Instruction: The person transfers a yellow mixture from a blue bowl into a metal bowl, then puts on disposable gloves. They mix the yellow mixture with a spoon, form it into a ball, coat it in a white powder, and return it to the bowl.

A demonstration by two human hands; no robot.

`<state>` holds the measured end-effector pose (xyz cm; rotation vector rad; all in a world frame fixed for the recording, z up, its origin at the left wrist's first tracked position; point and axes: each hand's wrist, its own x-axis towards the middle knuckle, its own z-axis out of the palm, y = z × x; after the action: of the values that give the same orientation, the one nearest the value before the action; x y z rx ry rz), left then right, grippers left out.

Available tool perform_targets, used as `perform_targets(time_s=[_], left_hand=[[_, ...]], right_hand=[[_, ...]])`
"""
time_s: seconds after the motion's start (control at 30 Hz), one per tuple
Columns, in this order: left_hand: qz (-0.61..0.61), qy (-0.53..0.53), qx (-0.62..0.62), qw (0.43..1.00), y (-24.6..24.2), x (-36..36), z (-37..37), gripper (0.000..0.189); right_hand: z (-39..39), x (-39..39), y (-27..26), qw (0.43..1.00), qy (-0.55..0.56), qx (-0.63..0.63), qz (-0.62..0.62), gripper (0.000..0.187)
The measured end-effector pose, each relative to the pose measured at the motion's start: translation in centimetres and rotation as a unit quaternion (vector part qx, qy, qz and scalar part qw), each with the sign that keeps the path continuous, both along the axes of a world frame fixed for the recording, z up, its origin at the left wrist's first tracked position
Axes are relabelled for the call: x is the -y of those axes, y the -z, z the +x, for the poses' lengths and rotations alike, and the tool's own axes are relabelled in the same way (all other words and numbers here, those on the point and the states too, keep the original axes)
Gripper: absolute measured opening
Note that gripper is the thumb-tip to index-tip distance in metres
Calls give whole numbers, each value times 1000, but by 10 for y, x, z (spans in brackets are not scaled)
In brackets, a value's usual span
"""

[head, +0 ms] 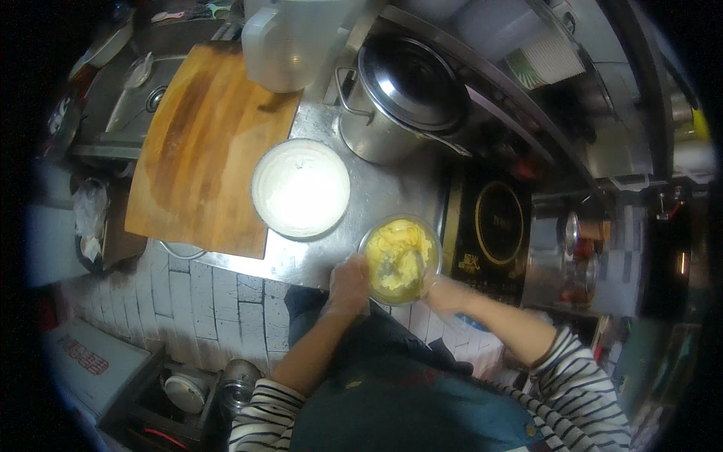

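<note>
A round bowl (435,231) holds a soft yellow mash (401,234) with a paler, crumbly patch in its middle. It sits at the counter's front edge, close to my body. My left hand (349,285), in a clear plastic glove, is closed on the bowl's left rim. At the bowl's lower right is my right hand (443,294), also gloved and blurred. Its fingers are curled at the rim; whether they grip the rim or a utensil is unclear. Behind and left stands a larger round pot (257,206) with bright white contents.
A wooden cutting board (220,147) lies left, beside a sink (107,107). A lidded steel stockpot (373,135) and a translucent plastic jug (277,56) stand behind. A black induction cooker (497,226) is at right. Below left are a cardboard box (96,356) and a steel canister (240,378).
</note>
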<state>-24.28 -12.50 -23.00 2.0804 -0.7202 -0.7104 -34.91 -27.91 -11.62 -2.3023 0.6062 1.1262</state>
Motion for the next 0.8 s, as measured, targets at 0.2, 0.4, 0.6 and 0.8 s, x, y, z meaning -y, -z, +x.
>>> perform_targets(time_s=[0.2, 0.4, 0.6, 0.8], left_hand=[[24, 49, -14, 998, 10, 1, -2, 25], [-17, 31, 96, 995, 20, 1, -5, 21], [8, 17, 28, 999, 2, 0, 1, 22], [18, 88, 47, 995, -3, 0, 14, 21]], right_hand=[[16, 11, 50, 860, -477, -180, 6, 42], [7, -21, 84, 996, -51, 21, -69, 51], [17, -13, 55, 996, -54, -62, 25, 40], [-20, 8, 8, 998, -27, 52, -2, 28]])
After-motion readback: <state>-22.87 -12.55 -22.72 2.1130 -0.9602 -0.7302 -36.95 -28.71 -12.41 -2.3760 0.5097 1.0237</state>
